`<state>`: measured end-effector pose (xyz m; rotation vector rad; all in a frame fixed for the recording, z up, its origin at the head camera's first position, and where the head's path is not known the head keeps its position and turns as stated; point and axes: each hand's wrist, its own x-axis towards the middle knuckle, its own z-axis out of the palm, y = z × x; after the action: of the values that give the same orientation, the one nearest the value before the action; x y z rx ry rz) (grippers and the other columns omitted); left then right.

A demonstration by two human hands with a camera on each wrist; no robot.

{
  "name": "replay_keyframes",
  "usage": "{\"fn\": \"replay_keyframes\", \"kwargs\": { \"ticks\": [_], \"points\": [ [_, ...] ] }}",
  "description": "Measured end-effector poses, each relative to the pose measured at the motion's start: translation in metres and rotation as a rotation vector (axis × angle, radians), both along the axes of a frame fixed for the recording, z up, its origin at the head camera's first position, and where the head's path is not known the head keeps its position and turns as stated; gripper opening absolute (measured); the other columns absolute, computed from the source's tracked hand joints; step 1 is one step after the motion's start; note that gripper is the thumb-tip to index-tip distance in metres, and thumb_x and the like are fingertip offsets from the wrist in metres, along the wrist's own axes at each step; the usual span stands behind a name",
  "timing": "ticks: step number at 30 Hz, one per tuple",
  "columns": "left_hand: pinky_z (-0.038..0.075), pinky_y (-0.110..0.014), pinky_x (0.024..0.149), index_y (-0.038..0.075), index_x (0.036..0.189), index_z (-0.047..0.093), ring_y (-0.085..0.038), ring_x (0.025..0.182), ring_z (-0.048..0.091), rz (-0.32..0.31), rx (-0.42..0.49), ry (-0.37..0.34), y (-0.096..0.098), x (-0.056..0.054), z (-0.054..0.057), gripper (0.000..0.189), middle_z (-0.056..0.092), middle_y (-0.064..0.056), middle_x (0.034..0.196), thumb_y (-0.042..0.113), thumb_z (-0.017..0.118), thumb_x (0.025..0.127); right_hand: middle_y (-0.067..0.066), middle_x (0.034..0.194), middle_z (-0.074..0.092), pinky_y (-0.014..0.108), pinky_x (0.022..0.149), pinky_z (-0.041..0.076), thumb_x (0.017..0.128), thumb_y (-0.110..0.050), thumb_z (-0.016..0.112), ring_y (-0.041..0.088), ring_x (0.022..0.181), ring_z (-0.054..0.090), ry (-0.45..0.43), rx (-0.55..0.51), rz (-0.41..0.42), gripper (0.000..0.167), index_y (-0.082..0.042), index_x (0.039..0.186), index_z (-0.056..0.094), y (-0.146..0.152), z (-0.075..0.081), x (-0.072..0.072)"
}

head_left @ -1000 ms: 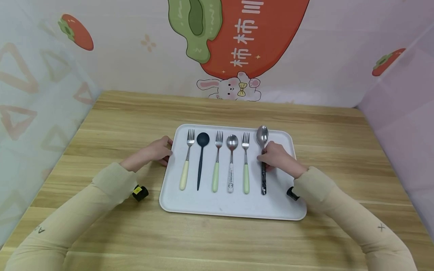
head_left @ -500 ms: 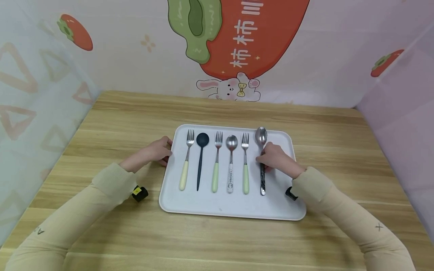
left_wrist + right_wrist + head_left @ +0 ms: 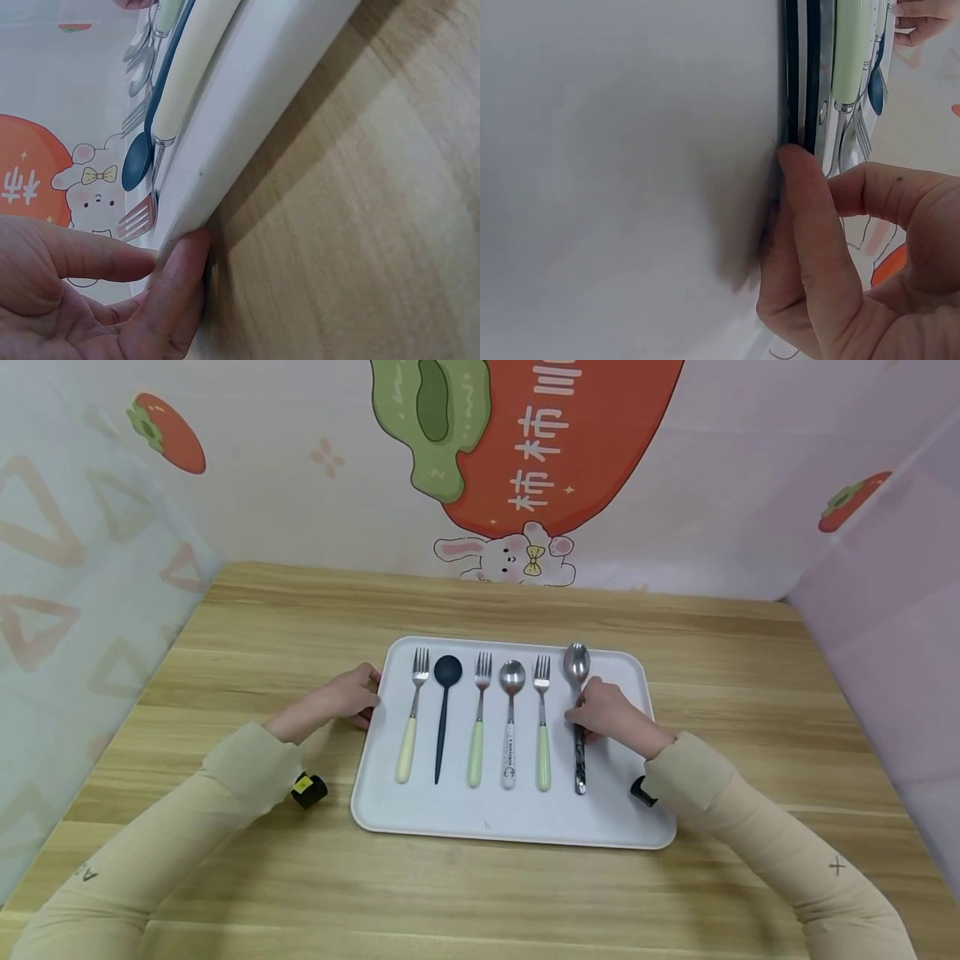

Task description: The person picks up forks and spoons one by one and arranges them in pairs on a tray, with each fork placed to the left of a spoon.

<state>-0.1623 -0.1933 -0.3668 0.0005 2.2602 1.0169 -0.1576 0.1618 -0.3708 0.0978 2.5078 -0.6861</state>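
Observation:
On the white tray (image 3: 450,818), my right hand (image 3: 611,714) pinches a large metal spoon (image 3: 577,660) with a dark marbled handle, thumb and fingers at its neck. The right wrist view has the dark handle (image 3: 800,67) between the fingertips. My left hand (image 3: 347,693) grips the tray's left edge; in the left wrist view the thumb and a finger (image 3: 180,262) close on the rim. To the spoon's left lie a green-handled fork (image 3: 543,752), a white-handled spoon (image 3: 511,752), another green-handled fork (image 3: 477,752), a black spoon (image 3: 447,670) and a cream-handled fork (image 3: 407,752).
The tray sits on a wood-grain table (image 3: 450,902). A printed backdrop (image 3: 675,552) stands behind it, with side panels at left and right. Black wrist devices show under both forearms, the left one (image 3: 309,790) beside the tray and the right one (image 3: 642,791) over it.
My right hand and the large spoon have shifted slightly left, toward the nearest green-handled fork. My left hand stays at the tray's edge.

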Motion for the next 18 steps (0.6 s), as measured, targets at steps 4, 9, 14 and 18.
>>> {"fn": "replay_keyframes", "kwargs": {
  "ticks": [4, 9, 14, 18],
  "points": [
    [0.055, -0.030, 0.063, -0.010, 0.128, 0.023, -0.022, 0.076, 0.059, 0.000, -0.004, -0.005, 0.0003, -0.0003, -0.0002, 0.042, 0.048, -0.027, 0.103, 0.002, 0.040, 0.091, 0.015, 0.074, 0.057, 0.025, 0.050, 0.051, 0.084, -0.012, 0.057, 0.015, 0.052, 0.060, -0.004, 0.005, -0.006, 0.028, 0.006, 0.100, 0.043, -0.0002, -0.0007, 0.0005],
    [0.055, -0.030, 0.063, -0.010, 0.128, 0.023, -0.021, 0.075, 0.058, -0.003, -0.007, -0.006, 0.0005, -0.0004, 0.0011, 0.042, 0.049, -0.027, 0.101, 0.001, 0.040, 0.091, 0.015, 0.074, 0.057, 0.025, 0.049, 0.051, 0.083, -0.011, 0.057, 0.014, 0.051, 0.060, -0.004, 0.010, -0.005, 0.028, 0.006, 0.099, 0.043, -0.0005, -0.0011, 0.0000],
    [0.055, -0.030, 0.063, -0.010, 0.128, 0.023, -0.021, 0.075, 0.058, 0.001, -0.007, -0.009, 0.0008, -0.0005, 0.0010, 0.043, 0.049, -0.026, 0.101, 0.001, 0.041, 0.091, 0.014, 0.073, 0.058, 0.024, 0.049, 0.051, 0.083, -0.011, 0.058, 0.014, 0.051, 0.060, -0.008, 0.013, 0.002, 0.027, 0.006, 0.098, 0.043, -0.0006, -0.0009, -0.0004],
    [0.055, -0.030, 0.063, -0.010, 0.128, 0.023, -0.020, 0.073, 0.058, 0.005, -0.006, -0.007, 0.0004, -0.0003, 0.0006, 0.043, 0.049, -0.026, 0.099, 0.001, 0.041, 0.091, 0.014, 0.072, 0.058, 0.024, 0.049, 0.051, 0.083, -0.011, 0.057, 0.014, 0.051, 0.060, -0.008, 0.013, 0.001, 0.026, 0.006, 0.097, 0.044, -0.0008, -0.0005, -0.0002]
  ]
}}
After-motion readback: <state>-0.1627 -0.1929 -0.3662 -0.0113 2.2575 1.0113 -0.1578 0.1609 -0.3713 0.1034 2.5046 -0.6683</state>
